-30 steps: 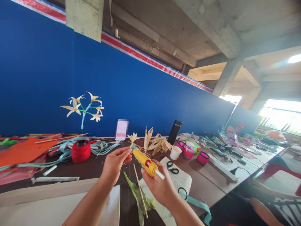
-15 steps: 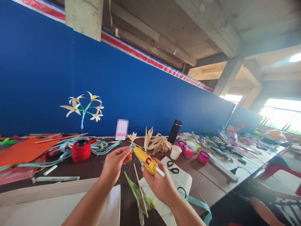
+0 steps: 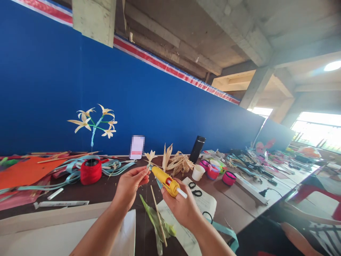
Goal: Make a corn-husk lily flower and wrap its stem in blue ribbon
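Between thumb and fingers, my left hand [image 3: 134,183] pinches the base of a small cream flower [image 3: 150,156] that looks made of dried husk. My right hand [image 3: 181,204] is wrapped round a yellow hot glue gun [image 3: 165,179], a white glue stick poking out of its back end. The gun's nozzle meets the flower's base by my left fingertips; whether it touches is too small to tell. Below my hands lie a green husk leaf [image 3: 157,220] and a thin wooden stick [image 3: 158,217]. Dried husks [image 3: 179,161] are heaped just behind the gun.
Left, a stem of husk flowers [image 3: 93,128] stands in a red thread spool [image 3: 91,172]. A phone [image 3: 137,147], a black bottle [image 3: 197,149] and a white cup [image 3: 198,172] stand behind. Scissors [image 3: 195,192] lie on paper at right, near a power strip [image 3: 252,188]. Another person's arm [image 3: 298,238] shows lower right.
Almost nothing differs. The view shifts very slightly, while both hands keep the flower and the glue gun in the same position.
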A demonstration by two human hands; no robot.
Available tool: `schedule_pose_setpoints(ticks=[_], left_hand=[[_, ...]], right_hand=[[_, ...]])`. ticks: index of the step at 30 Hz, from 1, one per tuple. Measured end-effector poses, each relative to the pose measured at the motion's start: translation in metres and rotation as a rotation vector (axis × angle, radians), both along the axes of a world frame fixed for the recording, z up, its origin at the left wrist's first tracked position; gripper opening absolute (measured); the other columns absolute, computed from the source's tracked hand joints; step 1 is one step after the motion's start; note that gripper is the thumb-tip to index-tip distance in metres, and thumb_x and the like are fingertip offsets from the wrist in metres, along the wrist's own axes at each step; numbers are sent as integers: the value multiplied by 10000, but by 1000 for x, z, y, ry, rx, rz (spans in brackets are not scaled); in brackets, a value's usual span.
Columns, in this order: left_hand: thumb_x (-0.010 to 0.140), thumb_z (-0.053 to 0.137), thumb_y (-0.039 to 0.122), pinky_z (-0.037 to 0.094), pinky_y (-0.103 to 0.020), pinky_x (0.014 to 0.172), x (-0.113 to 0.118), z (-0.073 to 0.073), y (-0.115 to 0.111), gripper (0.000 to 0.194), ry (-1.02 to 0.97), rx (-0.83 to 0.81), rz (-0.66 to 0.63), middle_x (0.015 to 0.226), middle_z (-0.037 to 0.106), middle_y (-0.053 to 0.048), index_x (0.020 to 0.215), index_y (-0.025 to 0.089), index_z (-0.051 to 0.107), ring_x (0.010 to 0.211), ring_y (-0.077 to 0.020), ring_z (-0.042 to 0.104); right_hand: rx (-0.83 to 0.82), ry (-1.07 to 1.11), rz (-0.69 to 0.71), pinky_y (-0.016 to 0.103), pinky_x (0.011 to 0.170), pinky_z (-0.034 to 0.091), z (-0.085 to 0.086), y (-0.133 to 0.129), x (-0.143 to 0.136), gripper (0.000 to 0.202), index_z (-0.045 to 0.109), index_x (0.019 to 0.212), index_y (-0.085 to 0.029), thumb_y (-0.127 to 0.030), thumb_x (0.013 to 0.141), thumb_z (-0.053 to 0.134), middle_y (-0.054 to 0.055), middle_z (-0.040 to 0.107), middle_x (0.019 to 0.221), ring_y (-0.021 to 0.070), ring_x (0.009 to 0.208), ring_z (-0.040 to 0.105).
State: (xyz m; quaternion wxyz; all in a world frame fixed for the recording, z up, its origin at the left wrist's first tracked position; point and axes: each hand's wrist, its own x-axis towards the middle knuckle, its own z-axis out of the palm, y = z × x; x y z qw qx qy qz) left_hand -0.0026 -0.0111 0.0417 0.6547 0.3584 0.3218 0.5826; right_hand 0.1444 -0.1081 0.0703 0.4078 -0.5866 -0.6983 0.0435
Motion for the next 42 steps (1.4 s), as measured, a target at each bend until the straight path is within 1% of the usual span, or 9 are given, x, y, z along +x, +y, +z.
schedule_pose_setpoints(ticks=[3,10,14,18,26,32,36,39,42], left_hand=[[499,841,310,510,-183,576,-1,0,0,340,-2,6,3,669,691,-14,767,132,731,553,-65,584],[489,841,298,513,-199,572,0,4,-3,332,-17,8,8,653,688,-11,755,133,730,542,-70,580],[486,840,286,515,-203,570,0,4,-3,320,-17,-6,15,648,686,-12,743,131,729,533,-71,579],[484,844,285,507,-183,557,-1,4,-3,337,-30,-6,10,642,686,-7,760,128,731,536,-65,578],[508,839,296,520,-177,573,-1,0,0,344,-37,-20,5,708,721,-46,784,125,726,565,-75,609],[503,843,281,525,-176,567,-1,-2,1,345,-25,-13,-6,705,718,-43,786,123,724,557,-71,608],[503,843,285,524,-166,562,-1,-2,0,344,-13,-3,-3,682,711,-25,782,125,722,550,-64,601],[505,843,293,525,-167,564,0,-1,0,347,4,6,0,678,707,-18,784,125,720,553,-64,599],[521,836,305,525,-168,566,0,0,0,344,35,23,2,681,705,-19,788,120,719,559,-66,596]], right_hand=[[8,7,4,225,575,414,3,-2,-2,95,558,720,-184,-200,805,519,-1,560,692,125,601,504],[31,15,28,226,592,420,-3,-3,0,79,560,737,-186,-194,804,519,-2,564,699,127,611,512],[9,22,-3,226,571,409,1,-3,-2,100,546,712,-188,-217,804,521,-5,548,684,122,581,489],[2,19,12,220,570,403,4,-4,-4,95,542,701,-189,-201,794,531,-10,557,674,124,599,503],[73,100,39,234,609,447,-11,-5,6,76,580,854,-180,-227,836,524,25,601,761,139,646,556],[175,-46,4,249,652,464,-19,-1,11,104,609,821,-190,-248,846,526,40,626,795,164,729,592],[284,-99,-30,252,619,470,-28,2,13,96,615,861,-201,-263,836,546,44,630,814,171,718,597],[266,-110,-18,250,631,465,-27,3,12,84,603,857,-195,-252,845,543,40,618,805,162,709,588],[223,-98,0,240,633,450,-20,3,9,81,588,833,-185,-248,851,540,31,600,796,148,704,574]])
